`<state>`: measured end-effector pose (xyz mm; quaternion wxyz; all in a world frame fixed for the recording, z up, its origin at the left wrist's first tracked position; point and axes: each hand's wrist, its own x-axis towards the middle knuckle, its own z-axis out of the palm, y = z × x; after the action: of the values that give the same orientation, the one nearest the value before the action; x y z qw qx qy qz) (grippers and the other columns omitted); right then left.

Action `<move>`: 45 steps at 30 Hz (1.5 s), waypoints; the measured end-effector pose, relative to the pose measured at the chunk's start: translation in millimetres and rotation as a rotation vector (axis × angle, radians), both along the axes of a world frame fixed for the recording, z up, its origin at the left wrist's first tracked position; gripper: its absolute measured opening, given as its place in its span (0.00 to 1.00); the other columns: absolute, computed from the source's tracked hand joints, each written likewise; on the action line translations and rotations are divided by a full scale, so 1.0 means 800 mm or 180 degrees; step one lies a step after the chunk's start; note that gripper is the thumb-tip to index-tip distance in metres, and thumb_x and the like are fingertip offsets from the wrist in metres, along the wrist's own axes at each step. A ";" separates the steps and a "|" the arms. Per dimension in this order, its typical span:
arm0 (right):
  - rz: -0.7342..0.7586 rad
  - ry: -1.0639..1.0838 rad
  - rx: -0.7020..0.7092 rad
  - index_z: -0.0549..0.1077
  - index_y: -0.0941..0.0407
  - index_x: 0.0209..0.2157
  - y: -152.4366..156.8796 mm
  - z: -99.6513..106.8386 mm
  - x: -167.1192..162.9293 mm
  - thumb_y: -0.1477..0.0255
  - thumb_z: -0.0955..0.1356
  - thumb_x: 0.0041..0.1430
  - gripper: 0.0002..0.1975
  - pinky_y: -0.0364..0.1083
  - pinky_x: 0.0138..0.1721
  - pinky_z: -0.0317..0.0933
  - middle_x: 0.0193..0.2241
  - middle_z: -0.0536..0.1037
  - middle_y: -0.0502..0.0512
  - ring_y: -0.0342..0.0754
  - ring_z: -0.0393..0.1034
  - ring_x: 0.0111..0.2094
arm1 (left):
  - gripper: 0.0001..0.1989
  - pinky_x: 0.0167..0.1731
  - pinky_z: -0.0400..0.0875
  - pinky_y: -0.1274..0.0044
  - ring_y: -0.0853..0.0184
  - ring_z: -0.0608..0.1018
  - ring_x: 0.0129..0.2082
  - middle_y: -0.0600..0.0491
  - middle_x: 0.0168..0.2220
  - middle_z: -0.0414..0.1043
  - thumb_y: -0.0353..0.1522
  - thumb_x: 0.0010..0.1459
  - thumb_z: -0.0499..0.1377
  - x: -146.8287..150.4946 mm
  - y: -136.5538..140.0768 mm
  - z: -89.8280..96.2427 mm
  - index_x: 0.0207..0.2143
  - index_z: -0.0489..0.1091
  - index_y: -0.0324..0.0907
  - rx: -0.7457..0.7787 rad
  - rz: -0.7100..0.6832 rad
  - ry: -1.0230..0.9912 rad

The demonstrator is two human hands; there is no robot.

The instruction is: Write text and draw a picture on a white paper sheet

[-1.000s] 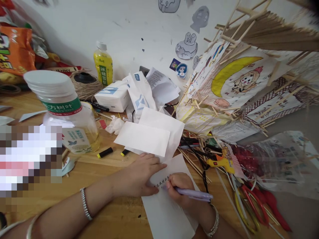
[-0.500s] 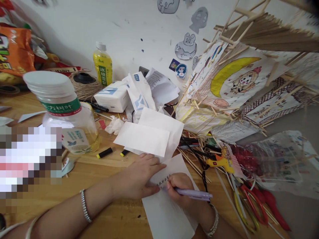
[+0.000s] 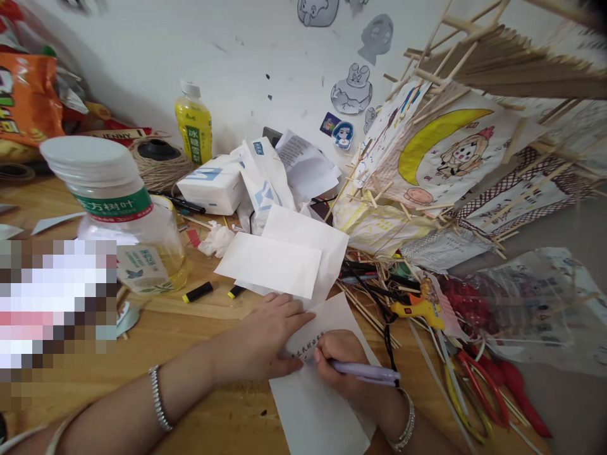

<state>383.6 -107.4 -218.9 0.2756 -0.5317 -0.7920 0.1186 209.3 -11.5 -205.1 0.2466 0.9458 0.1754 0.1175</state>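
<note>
A written sheet (image 3: 315, 414) is lying on the wooden table (image 3: 222, 423), bearing a line of handwriting (image 3: 308, 347). Above it, the right hand (image 3: 342, 349) is gripping a lilac pen (image 3: 367, 373); the left hand (image 3: 265, 339) is resting on its left edge — fingers spread, grasping nothing. Beyond the sheet, two blank papers (image 3: 272, 262) are overlapping; right of it, a yellow glue gun (image 3: 420, 308) is lying.

left hand (image 3: 270, 338): palm down, splayed | left forearm (image 3: 118, 395): from 8 o'clock | right hand (image 3: 340, 359): curled, pinching | right forearm (image 3: 429, 437): from 5 o'clock
</note>
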 end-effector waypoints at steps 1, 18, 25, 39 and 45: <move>-0.0065 -0.0010 0.0004 0.53 0.55 0.18 -0.001 0.001 -0.001 0.73 0.58 0.58 0.15 0.43 0.23 0.48 0.16 0.58 0.45 0.41 0.54 0.19 | 0.29 0.47 0.57 0.67 0.58 0.66 0.45 0.51 0.44 0.65 0.35 0.46 0.62 0.000 0.000 0.000 0.53 0.61 0.44 -0.0001 -0.0005 0.0002; -0.0206 -0.0083 0.0088 0.59 0.55 0.19 -0.003 -0.017 0.006 0.71 0.58 0.60 0.16 0.43 0.25 0.51 0.17 0.61 0.47 0.42 0.56 0.20 | 0.29 0.46 0.58 0.68 0.57 0.66 0.44 0.50 0.43 0.66 0.37 0.46 0.62 0.001 0.001 -0.003 0.52 0.62 0.44 0.0057 -0.0001 0.0005; -0.0165 -0.0068 -0.0012 0.57 0.55 0.18 -0.002 -0.009 0.005 0.73 0.58 0.59 0.15 0.42 0.26 0.52 0.17 0.62 0.47 0.42 0.57 0.20 | 0.30 0.46 0.58 0.67 0.57 0.66 0.45 0.50 0.44 0.65 0.39 0.47 0.62 0.001 0.002 -0.006 0.53 0.61 0.45 0.0063 -0.0009 0.0004; -0.0051 -0.0011 -0.0091 0.55 0.55 0.18 0.002 -0.011 0.006 0.74 0.59 0.58 0.15 0.42 0.24 0.49 0.16 0.60 0.45 0.41 0.56 0.20 | 0.30 0.45 0.58 0.67 0.56 0.66 0.44 0.49 0.43 0.65 0.38 0.46 0.62 0.001 0.002 -0.004 0.53 0.62 0.44 0.0079 -0.0016 -0.0021; -0.0077 -0.0018 -0.0006 0.55 0.55 0.17 0.002 -0.010 0.006 0.72 0.58 0.58 0.16 0.43 0.23 0.48 0.15 0.60 0.46 0.41 0.55 0.19 | 0.29 0.45 0.59 0.67 0.56 0.66 0.44 0.49 0.43 0.65 0.38 0.47 0.61 0.001 0.001 -0.006 0.53 0.62 0.44 0.0106 -0.0028 -0.0048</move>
<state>388.2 -105.9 -226.7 0.2743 -0.5419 -0.7861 0.1146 209.9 -10.3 -209.6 0.2327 0.9497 0.1674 0.1265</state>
